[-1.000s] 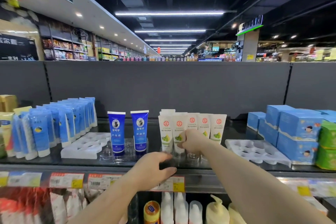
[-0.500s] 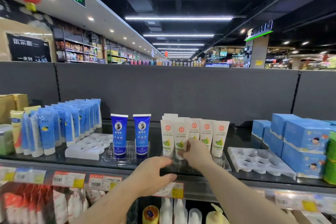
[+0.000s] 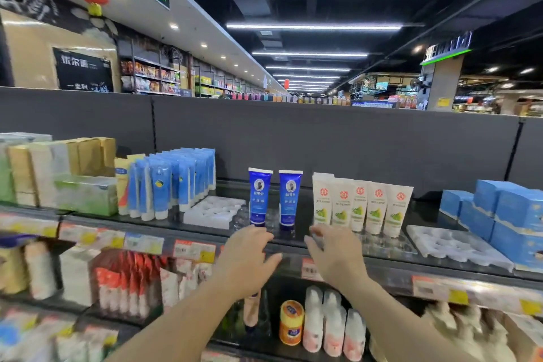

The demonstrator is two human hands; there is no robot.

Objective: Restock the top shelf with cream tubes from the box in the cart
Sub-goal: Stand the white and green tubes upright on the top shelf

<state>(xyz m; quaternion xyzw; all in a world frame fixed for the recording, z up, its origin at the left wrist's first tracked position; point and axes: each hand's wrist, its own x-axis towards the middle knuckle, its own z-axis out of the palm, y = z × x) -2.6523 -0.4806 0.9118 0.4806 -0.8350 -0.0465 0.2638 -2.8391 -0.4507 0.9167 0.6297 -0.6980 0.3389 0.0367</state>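
Several white cream tubes (image 3: 360, 207) with green leaf prints stand in a row on the top shelf (image 3: 293, 239), in a clear plastic tray. Two dark blue tubes (image 3: 274, 198) stand upright just left of them. My left hand (image 3: 245, 260) lies over the shelf's front edge below the blue tubes, fingers relaxed and holding nothing. My right hand (image 3: 333, 254) hovers at the shelf edge in front of the leftmost white tube, fingers spread, empty. The cart and its box are out of view.
Light blue tubes (image 3: 173, 185) and an empty white tray (image 3: 213, 211) fill the shelf's left part, with gold and green boxes (image 3: 58, 176) beyond. Another empty white tray (image 3: 458, 247) and blue boxes (image 3: 505, 214) stand at the right. Bottles and jars fill the shelf below.
My right hand has let go of the white tube it was setting in the row and pulled back to the shelf edge. The view has swung left.
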